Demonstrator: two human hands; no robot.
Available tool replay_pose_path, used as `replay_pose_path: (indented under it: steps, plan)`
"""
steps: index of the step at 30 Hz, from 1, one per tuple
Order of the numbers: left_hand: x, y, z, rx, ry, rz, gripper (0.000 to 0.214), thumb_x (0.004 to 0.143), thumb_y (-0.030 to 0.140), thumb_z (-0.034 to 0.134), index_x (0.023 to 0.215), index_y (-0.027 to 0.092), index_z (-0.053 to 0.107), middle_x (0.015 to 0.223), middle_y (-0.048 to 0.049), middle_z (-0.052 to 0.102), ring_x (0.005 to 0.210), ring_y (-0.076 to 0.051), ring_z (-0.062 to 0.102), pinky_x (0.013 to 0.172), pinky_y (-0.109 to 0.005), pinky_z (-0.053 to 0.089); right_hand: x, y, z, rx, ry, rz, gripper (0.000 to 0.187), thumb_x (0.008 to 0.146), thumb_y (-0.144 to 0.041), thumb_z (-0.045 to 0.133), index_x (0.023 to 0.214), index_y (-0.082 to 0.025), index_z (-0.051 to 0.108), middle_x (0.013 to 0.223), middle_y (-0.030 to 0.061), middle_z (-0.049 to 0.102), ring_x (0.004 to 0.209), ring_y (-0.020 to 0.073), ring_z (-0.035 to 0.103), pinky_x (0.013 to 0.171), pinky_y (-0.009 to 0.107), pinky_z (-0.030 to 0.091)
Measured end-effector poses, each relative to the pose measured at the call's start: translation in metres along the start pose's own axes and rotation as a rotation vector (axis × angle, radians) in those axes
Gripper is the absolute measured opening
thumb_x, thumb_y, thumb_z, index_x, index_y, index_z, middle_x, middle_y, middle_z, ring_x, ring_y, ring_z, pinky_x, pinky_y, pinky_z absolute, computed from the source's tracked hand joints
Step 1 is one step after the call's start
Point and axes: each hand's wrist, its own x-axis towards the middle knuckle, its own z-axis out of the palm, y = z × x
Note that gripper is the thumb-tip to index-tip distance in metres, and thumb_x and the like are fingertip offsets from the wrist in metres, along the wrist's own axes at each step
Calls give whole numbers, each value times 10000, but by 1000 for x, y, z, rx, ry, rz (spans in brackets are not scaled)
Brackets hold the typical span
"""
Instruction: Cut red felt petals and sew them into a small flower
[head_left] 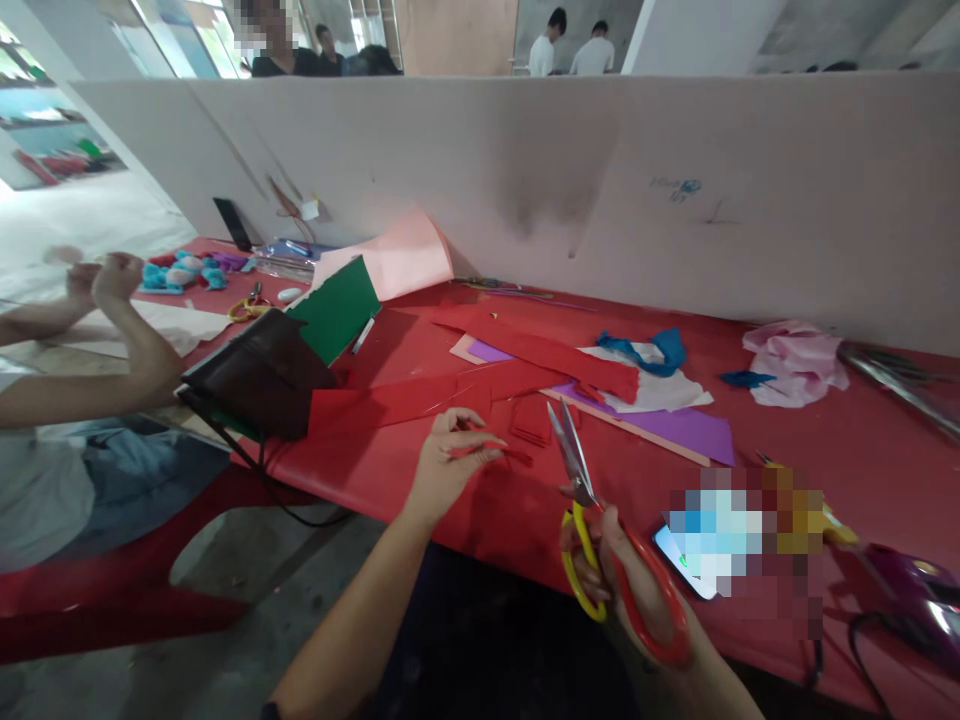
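Observation:
Between thumb and fingers, my left hand (454,455) pinches a small piece of red fabric (519,458) above the table edge. My right hand (622,570) grips a pair of scissors (574,455) with one red and one yellow handle; the blades point up and are parted a little, apart from the fabric. Just beyond the left fingertips lies a stack of small red squares (530,421). Long red fabric strips (405,400) stretch across the red table behind it.
Purple sheet (690,430), blue cloth (664,352) and pink cloth (795,362) lie at the back right. A partly blurred phone (686,562) rests near my right hand. A dark brown bag (259,375) stands left, beside a co-worker's arms (142,340). A partition (450,180) closes off the back.

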Motion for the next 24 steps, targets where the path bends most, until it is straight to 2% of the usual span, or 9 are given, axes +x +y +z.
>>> replay_pose_path:
  steps: [3,6,10,12,13,16,19,21,24]
  plan:
    - [-7,4,0,203,27,338,225,788,159,621,827,336,754,1035,-48,558,1008,-203,483,873,-371,396,6,-11,17,209,73,68,460,779,-623,547,970,-206,594,585,-9,603,402,106,497,386,211,382]
    - [-15,5,-1,378,8,610,284,789,147,628,841,402,743,1051,-33,585,1005,-205,462,885,-381,378,14,-17,36,344,136,2,383,715,-467,709,998,-248,573,701,-31,655,528,136,615,498,246,494]
    - [-27,-1,-2,439,-54,741,346,768,163,658,933,462,710,1117,-9,605,1021,-208,460,910,-369,374,22,-17,48,325,167,-176,540,562,-240,829,1035,-225,570,717,-37,659,622,161,645,565,265,523]
    - [-32,-3,1,331,-78,607,372,779,170,645,1002,464,686,1176,-4,594,1040,-204,479,932,-370,378,25,-14,48,251,207,-216,562,554,-229,823,1053,-220,562,652,-54,626,578,152,619,535,257,505]
    - [-35,-3,5,218,-69,463,380,783,194,643,1063,451,664,1219,-10,577,1051,-202,493,935,-370,387,26,-13,47,205,237,-234,553,569,-240,812,1059,-224,556,629,-65,602,550,143,599,511,251,491]
    - [-43,2,21,-322,10,-175,387,819,399,591,1202,343,603,1298,-64,546,1048,-207,552,878,-351,446,29,-8,45,47,332,-328,505,630,-259,760,1079,-248,528,664,-74,566,545,125,562,511,251,477]
    - [-51,10,39,-798,-41,-690,441,803,539,544,1073,218,679,1145,-111,651,948,-219,621,786,-330,484,31,-7,48,-171,441,-450,453,649,-246,727,1050,-253,519,734,-62,541,617,124,553,596,268,494]
    - [-53,14,48,-900,-11,-818,350,710,452,697,921,173,715,975,-99,710,828,-191,647,738,-290,486,29,-10,52,-286,481,-507,431,645,-260,724,1024,-244,520,770,-48,539,661,131,553,648,282,501]
    - [-48,16,52,-906,160,-826,246,572,283,824,747,152,711,777,-52,724,686,-139,642,680,-245,477,24,-17,57,-278,440,-479,446,684,-350,706,1068,-241,506,787,-33,558,607,127,558,603,284,514]
